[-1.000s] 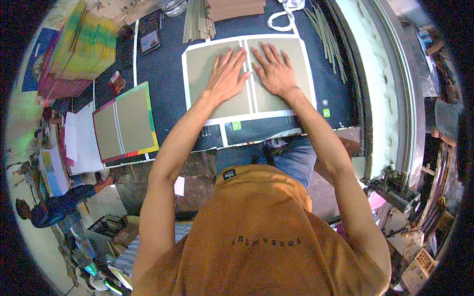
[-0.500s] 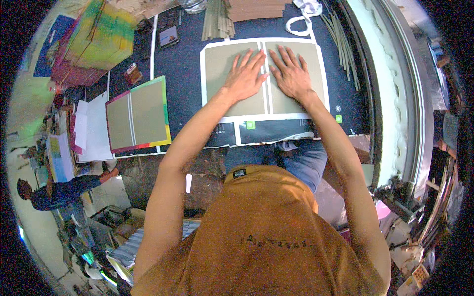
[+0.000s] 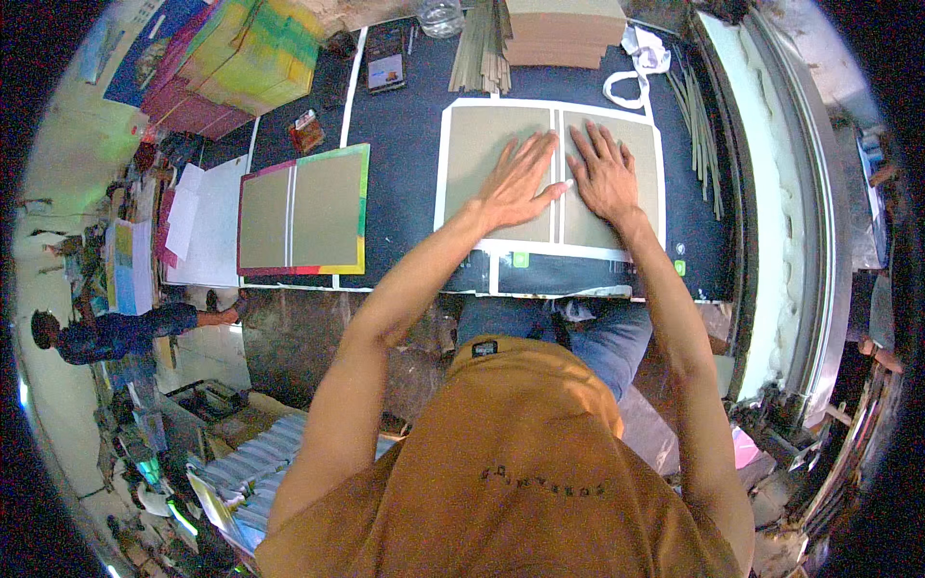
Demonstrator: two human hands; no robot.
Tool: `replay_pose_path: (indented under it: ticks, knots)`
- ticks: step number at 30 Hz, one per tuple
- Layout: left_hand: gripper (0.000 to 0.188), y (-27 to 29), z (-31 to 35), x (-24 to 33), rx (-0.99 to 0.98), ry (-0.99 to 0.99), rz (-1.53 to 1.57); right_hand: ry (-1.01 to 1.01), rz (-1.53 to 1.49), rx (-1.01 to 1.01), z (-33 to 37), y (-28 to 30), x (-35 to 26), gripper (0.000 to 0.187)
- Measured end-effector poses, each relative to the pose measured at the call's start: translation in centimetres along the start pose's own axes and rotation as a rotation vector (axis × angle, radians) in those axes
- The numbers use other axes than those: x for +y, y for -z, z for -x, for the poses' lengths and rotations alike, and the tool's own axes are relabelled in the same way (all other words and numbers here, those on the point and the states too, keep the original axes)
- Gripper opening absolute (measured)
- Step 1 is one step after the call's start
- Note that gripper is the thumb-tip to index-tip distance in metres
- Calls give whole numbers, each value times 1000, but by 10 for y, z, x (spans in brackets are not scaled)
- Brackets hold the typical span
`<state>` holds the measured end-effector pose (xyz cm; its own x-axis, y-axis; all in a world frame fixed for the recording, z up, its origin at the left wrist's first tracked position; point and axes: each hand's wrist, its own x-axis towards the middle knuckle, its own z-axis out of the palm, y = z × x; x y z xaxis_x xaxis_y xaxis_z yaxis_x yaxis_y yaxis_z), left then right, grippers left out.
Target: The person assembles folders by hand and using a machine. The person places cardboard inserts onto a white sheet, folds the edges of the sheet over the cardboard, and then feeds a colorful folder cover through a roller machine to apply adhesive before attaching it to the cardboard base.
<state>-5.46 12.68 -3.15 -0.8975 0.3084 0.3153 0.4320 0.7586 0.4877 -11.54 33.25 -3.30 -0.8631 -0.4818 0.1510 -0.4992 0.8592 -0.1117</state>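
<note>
Before me on the table lies a white cover sheet (image 3: 441,183) with two grey-brown boards on it, set side by side with a thin spine strip (image 3: 557,217) between them. My left hand (image 3: 518,183) rests flat on the left board (image 3: 472,140), its thumb stretched toward the strip. Flat on the right board (image 3: 646,188) is my right hand (image 3: 607,181), fingers extended and slightly apart. Neither hand grips anything. The palms hide part of both boards. White margins show around the boards' outer edges.
A similar board cover with a coloured border (image 3: 328,212) lies to the left, beside white paper (image 3: 217,222). Yellow-green stacks (image 3: 251,67) stand far left. At the back are board strips (image 3: 482,53), a board stack (image 3: 564,34) and a white roll (image 3: 628,89). A metal machine frame (image 3: 809,222) borders the right.
The whole view has shifted, so the table things appear farther right. Both hands stay flat on the boards, a little nearer to me on the sheet.
</note>
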Motion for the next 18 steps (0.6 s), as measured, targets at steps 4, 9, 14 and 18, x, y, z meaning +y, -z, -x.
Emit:
replay_pose_path:
  ticks: [4,9,14,18]
  knots:
    - [71,34,37,50,335,150,477,-88,-145,-90,-27,18,-2,65]
    - [59,55,159,113,560,513,986,40,-88,2,-89,18,-36,57]
    - [71,21,266,104,760,1080,1294,48,-63,46,-114,-8,-43,59]
    - [84,17,293,86,662,1152,1896,182,-66,-115,-85,12,-83,56]
